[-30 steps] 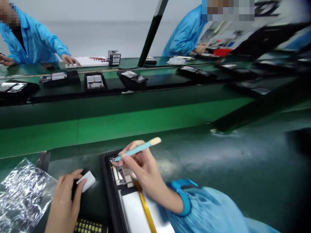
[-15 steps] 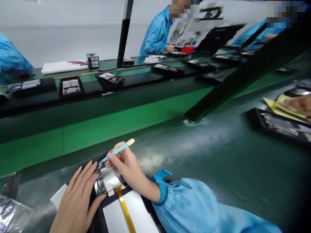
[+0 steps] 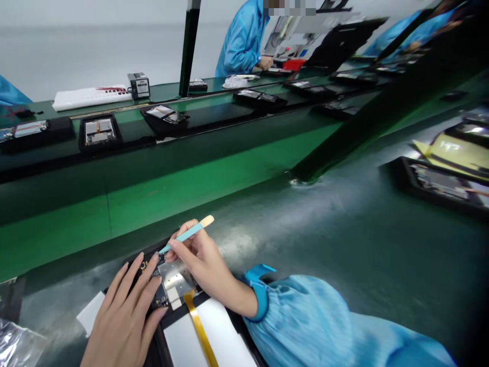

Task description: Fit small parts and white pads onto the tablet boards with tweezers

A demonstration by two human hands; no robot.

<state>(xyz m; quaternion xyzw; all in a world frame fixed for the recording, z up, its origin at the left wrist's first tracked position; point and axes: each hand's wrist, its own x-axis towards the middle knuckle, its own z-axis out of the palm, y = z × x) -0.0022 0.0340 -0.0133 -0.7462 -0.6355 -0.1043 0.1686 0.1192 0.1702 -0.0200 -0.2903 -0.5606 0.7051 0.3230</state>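
Observation:
An opened device (image 3: 179, 285) lies in a black tray at the bottom of the view, with a silver shield, circuit parts, a white panel and a yellow ribbon cable (image 3: 200, 331). My right hand (image 3: 202, 265) pinches a light blue stick tool (image 3: 187, 234) with a tan end. The tool's tip touches the circuit area at the device's top. My left hand (image 3: 124, 316) lies flat on the left side of the device with its fingers stretched out. A small white card (image 3: 88, 318) lies on the mat just left of that hand.
A crinkled clear bag (image 3: 15, 344) sits at the bottom left. A green conveyor (image 3: 191, 188) carries several black trays with devices (image 3: 99, 133). Another tray with yellow sheets (image 3: 446, 173) lies at the right. People in blue coats (image 3: 240, 41) work at the far side.
My left hand left the white card and moved right to lie flat on the device. The view swung, bringing the tray at the right into sight. My right hand kept the stick tool.

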